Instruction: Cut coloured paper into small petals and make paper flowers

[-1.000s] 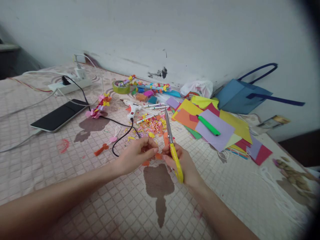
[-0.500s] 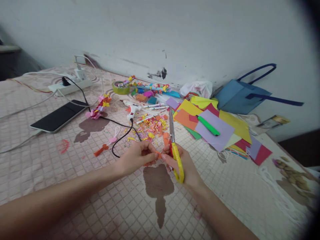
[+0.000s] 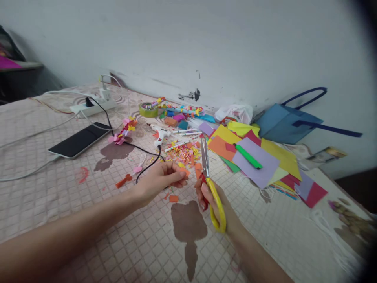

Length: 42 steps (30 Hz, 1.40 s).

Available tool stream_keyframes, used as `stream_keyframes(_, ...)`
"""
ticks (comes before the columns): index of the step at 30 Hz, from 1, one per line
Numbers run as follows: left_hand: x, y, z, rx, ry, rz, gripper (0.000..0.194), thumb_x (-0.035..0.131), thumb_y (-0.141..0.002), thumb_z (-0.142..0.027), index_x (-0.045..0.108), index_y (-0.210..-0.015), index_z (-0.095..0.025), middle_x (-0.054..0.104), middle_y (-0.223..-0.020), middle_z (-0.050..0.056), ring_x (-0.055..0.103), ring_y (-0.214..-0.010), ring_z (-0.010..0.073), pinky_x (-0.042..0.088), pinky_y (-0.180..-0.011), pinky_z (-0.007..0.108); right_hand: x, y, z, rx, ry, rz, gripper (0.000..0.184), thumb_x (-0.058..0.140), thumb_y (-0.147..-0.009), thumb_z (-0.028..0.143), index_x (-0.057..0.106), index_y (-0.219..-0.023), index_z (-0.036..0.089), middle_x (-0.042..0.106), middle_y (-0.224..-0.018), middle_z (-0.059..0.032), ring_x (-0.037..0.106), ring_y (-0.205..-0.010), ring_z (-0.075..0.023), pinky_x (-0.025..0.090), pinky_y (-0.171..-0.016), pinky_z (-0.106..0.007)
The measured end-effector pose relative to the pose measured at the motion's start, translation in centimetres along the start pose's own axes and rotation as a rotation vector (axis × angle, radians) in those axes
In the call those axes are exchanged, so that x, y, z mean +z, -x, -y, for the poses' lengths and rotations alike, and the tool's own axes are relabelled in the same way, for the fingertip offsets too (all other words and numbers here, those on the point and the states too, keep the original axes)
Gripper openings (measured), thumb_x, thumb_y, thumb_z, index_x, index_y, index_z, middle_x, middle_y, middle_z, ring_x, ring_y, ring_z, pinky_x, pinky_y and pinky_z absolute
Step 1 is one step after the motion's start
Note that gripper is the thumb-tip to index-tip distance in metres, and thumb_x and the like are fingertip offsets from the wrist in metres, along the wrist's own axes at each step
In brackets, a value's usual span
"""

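Observation:
My right hand (image 3: 216, 200) is closed around the handles of a pair of scissors (image 3: 217, 210), one yellow and one red, with the blades pointing away from me and slightly apart. To its left, my left hand (image 3: 165, 177) pinches a small orange paper piece (image 3: 184, 171) between thumb and fingers. An orange paper strip (image 3: 198, 171) lies just beyond the scissors' red handle. Below my left hand rests a small orange paper rectangle (image 3: 173, 198) on the patterned cloth. Farther off is a heap of colourful paper scraps (image 3: 186, 153).
A white glue gun (image 3: 160, 135) with a black cord lies behind my left hand. Coloured paper sheets (image 3: 253, 157) with a green cutter (image 3: 249, 156) lie right. A tablet-like device (image 3: 79, 140) and power strip (image 3: 92, 108) are left; a blue bag (image 3: 288, 122) leans at the wall.
My hands have moved apart, the right one with the scissors drawing back toward me. The small orange rectangle below my left hand is now uncovered. The whole view has shifted a little.

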<state>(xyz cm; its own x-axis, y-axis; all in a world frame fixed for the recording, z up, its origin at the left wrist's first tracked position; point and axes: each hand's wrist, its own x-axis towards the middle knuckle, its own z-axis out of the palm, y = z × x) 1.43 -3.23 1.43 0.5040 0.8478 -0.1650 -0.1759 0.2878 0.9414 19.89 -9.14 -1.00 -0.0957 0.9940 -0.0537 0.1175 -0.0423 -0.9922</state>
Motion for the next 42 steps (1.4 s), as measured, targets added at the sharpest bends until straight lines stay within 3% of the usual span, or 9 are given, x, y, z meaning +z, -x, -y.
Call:
stream_keyframes(8, -0.5, -0.3, -0.7, 0.113, 0.157, -0.077, 0.02, 0.071, -0.076, -0.028, 0.057, -0.076, -0.013, 0.07, -0.081, 0.005, 0.065, -0.074, 0.0128, 0.051, -0.075, 0.027, 0.7, 0.9, 1.5, 0.025, 0.293, 0.103, 0.033, 0.049, -0.086, 0.05, 0.041, -0.073, 0.02, 0.037, -0.059, 0.0064, 0.036, -0.05, -0.0089, 0.031, -0.047, -0.022)
stream_keyframes(15, -0.4, -0.1, -1.1, 0.174, 0.206, -0.11, 0.014, 0.068, -0.077, -0.026, 0.062, -0.077, -0.013, 0.068, -0.078, 0.003, 0.062, -0.072, 0.0099, 0.049, -0.071, 0.022, 0.7, 0.9, 1.6, 0.022, 0.403, 0.107, 0.032, 0.047, -0.087, 0.048, 0.041, -0.072, 0.02, 0.037, -0.063, 0.0053, 0.036, -0.055, -0.0102, 0.03, -0.05, -0.023)
stream_keyframes(42, -0.1, 0.0, -1.0, 0.179, 0.207, -0.163, 0.015, 0.07, -0.075, -0.025, 0.06, -0.074, -0.014, 0.065, -0.075, 0.002, 0.06, -0.07, 0.0098, 0.048, -0.07, 0.023, 0.9, 1.1, 1.5, 0.063, 0.388, 0.09, 0.033, 0.05, -0.085, 0.048, 0.039, -0.069, 0.021, 0.037, -0.059, 0.0056, 0.034, -0.052, -0.0099, 0.028, -0.045, -0.022)
